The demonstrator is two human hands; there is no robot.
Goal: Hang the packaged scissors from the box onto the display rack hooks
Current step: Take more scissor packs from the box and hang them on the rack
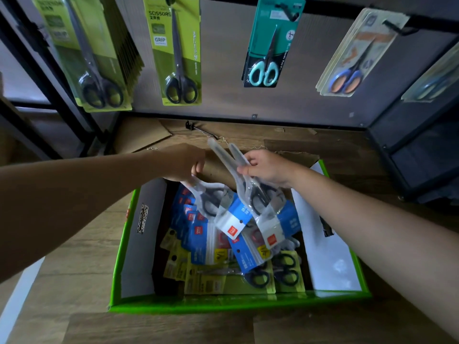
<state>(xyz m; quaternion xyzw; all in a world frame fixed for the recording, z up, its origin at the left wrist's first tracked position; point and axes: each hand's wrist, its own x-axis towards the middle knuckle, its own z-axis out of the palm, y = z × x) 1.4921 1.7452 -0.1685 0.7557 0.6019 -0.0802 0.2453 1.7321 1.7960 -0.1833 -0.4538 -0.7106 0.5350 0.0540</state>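
Note:
A green-edged cardboard box (238, 302) on the floor holds several packaged scissors with blue and yellow cards (206, 247). My right hand (267, 166) grips the blade ends of two clear packs of black-handled scissors (258, 194), their blue-and-white cards hanging down over the box. At the box's far left, my left hand (185, 162) grips the blade end of another clear pack (211, 198). Above, the display rack carries hung packs: green ones (177, 50), a teal one (269, 43) and a beige one (357, 53).
A loose black hook (198, 130) lies on the cardboard flap behind the box. Black rack frames (409, 155) stand to the right and left. The floor is wood-patterned. A white flap (330, 247) lines the box's right side.

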